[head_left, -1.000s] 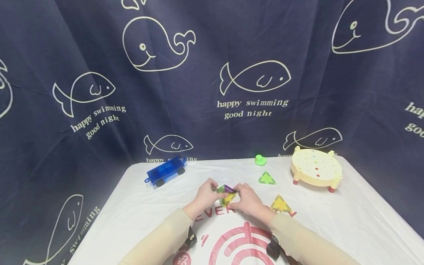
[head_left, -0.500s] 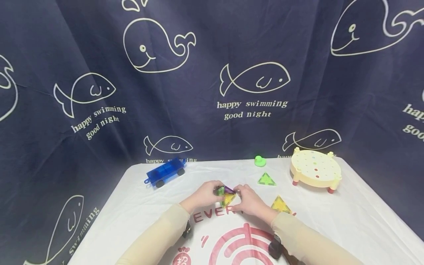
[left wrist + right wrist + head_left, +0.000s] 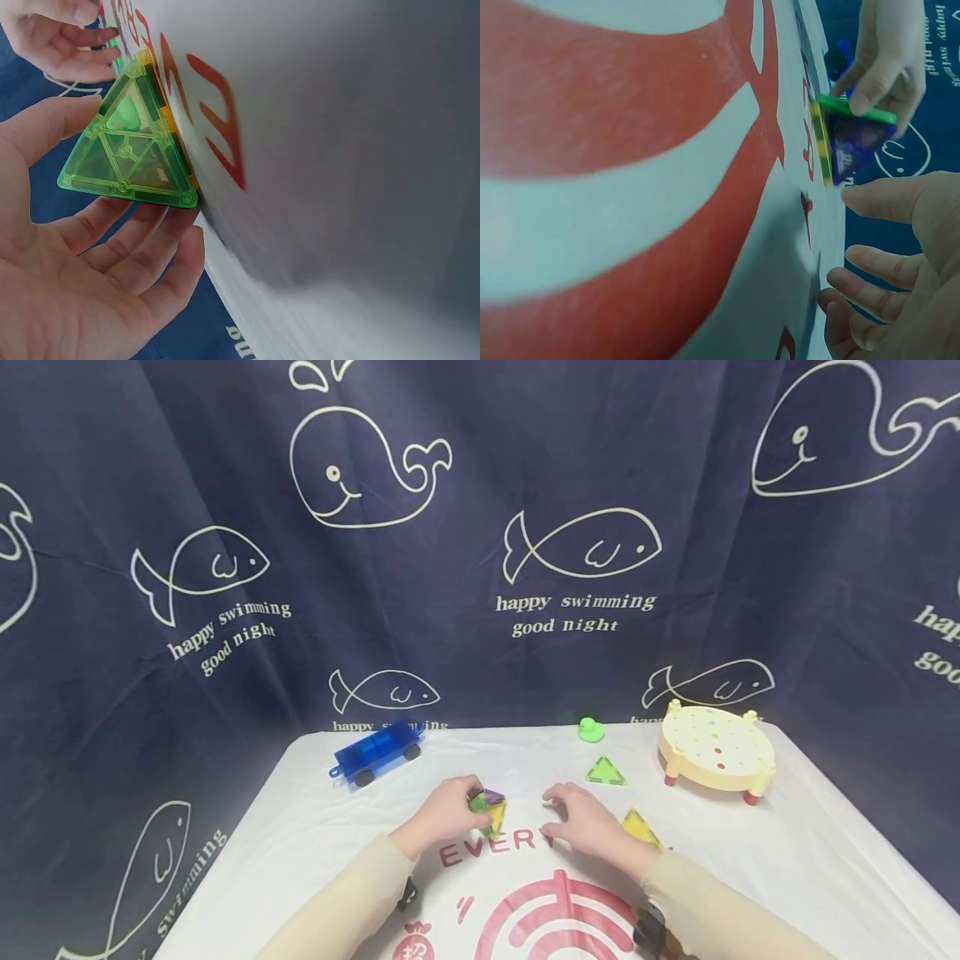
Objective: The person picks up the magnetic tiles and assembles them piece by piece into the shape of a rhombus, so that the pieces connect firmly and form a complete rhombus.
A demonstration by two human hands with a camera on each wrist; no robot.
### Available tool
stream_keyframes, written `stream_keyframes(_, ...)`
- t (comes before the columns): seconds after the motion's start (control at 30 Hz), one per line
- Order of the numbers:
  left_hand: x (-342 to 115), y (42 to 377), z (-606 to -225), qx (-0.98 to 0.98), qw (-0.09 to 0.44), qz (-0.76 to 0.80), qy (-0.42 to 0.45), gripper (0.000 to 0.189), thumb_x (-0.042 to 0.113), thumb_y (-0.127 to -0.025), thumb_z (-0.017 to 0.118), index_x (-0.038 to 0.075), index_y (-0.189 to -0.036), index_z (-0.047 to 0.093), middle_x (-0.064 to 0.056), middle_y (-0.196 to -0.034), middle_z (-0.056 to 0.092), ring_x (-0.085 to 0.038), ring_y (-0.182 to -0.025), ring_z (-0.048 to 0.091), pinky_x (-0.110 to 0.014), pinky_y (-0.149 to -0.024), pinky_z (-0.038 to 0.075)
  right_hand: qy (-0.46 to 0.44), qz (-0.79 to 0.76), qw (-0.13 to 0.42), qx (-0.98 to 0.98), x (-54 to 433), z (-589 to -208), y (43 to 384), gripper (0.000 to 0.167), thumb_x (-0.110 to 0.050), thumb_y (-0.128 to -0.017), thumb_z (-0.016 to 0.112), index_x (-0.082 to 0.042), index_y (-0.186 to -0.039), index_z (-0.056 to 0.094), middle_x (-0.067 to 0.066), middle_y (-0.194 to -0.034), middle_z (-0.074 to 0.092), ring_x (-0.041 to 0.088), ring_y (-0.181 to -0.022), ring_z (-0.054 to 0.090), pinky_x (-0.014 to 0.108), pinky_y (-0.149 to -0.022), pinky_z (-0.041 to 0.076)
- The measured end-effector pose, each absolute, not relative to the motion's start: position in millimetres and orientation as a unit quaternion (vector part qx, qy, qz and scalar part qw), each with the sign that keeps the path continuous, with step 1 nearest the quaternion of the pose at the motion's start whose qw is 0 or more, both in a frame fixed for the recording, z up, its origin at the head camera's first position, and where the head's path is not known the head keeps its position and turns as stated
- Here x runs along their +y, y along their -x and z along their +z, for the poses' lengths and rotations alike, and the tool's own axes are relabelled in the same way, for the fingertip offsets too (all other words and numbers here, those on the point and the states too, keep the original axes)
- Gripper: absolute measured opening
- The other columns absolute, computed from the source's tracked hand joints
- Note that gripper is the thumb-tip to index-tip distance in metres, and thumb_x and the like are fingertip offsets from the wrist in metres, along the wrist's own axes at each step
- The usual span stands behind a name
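Observation:
My left hand (image 3: pixel 442 814) grips a small pyramid of see-through magnetic tiles between thumb and fingers, just above or on the cloth. A green triangle tile (image 3: pixel 124 146) faces the left wrist camera. A yellow tile (image 3: pixel 497 819) forms another side, and a purple tile (image 3: pixel 853 142) shows in the right wrist view. To the right and apart from the pyramid is my right hand (image 3: pixel 592 822), fingers loosely bent and holding nothing. A loose yellow triangle tile (image 3: pixel 640 828) lies beyond the right wrist, and a loose green triangle tile (image 3: pixel 606 771) lies farther back.
A blue wheeled toy car base (image 3: pixel 377 753) stands at the back left of the white tablecloth (image 3: pixel 315 835). At the back are a green toy duck (image 3: pixel 591 730) and, farther right, a round cream pegboard table (image 3: pixel 716 747) with short legs. A dark blue whale-print curtain (image 3: pixel 465 643) hangs behind.
My right hand has let go of the tile pyramid and drawn off to the right. My left hand has shifted left, carrying the pyramid and turning it slightly.

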State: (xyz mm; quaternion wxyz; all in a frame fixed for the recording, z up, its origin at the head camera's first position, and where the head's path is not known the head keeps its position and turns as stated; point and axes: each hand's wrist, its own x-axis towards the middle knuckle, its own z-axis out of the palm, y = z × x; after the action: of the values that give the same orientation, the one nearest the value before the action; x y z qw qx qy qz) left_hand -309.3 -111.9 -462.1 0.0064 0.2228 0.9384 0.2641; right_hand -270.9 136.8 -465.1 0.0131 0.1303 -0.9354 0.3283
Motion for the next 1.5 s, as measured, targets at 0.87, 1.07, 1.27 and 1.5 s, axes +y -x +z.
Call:
stream_keyframes(0.87, -143.3, 297.3, -462.7, 0.942, 0.002, 0.271, -0.196, 0.038, 0.029, -0.075, 0.086, 0.009, -0.101, 0.068, -0.003, -0.091, 0.069, -0.021, -0.081, 0.063, -0.044, -0.077, 0.056, -0.226, 0.277, -0.048, -0.933, 237.5, -451.9, 219.8, 0.055, -0.031, -0.095, 0.071, 0.006, -0.135, 0.061, 0.029, -0.143, 0.054, 0.050, -0.132, 0.048, 0.065, -0.108, 0.036)
stream_keyframes(1.07, -141.0, 297.6, -460.3, 0.942, 0.003, 0.272, -0.198, 0.041, 0.030, -0.074, 0.086, 0.009, -0.106, 0.069, -0.005, -0.095, 0.070, -0.025, -0.087, 0.066, -0.047, -0.081, 0.056, -0.222, 0.268, -0.058, -0.936, 246.1, -450.5, 211.6, 0.053, -0.031, -0.094, 0.073, 0.002, -0.134, 0.063, 0.025, -0.140, 0.058, 0.049, -0.132, 0.049, 0.065, -0.106, 0.038)
stream_keyframes(1.27, -140.0, 296.4, -458.4, 0.943, 0.007, 0.270, -0.196, 0.042, 0.030, -0.074, 0.086, 0.009, -0.107, 0.069, -0.005, -0.096, 0.070, -0.026, -0.088, 0.066, -0.048, -0.082, 0.056, -0.193, 0.250, -0.088, -0.945, 245.9, -453.2, 208.9, 0.056, -0.032, -0.091, 0.075, 0.002, -0.134, 0.064, 0.023, -0.142, 0.057, 0.047, -0.133, 0.050, 0.064, -0.107, 0.039)
stream_keyframes(1.5, -140.9, 296.1, -458.6, 0.942, 0.004, 0.271, -0.198, 0.042, 0.030, -0.075, 0.086, 0.009, -0.108, 0.070, -0.003, -0.095, 0.070, -0.025, -0.088, 0.065, -0.048, -0.081, 0.056, -0.200, 0.255, -0.093, -0.941, 237.5, -453.6, 207.5, 0.059, -0.031, -0.090, 0.076, 0.001, -0.137, 0.061, 0.023, -0.146, 0.053, 0.047, -0.134, 0.048, 0.064, -0.107, 0.039)
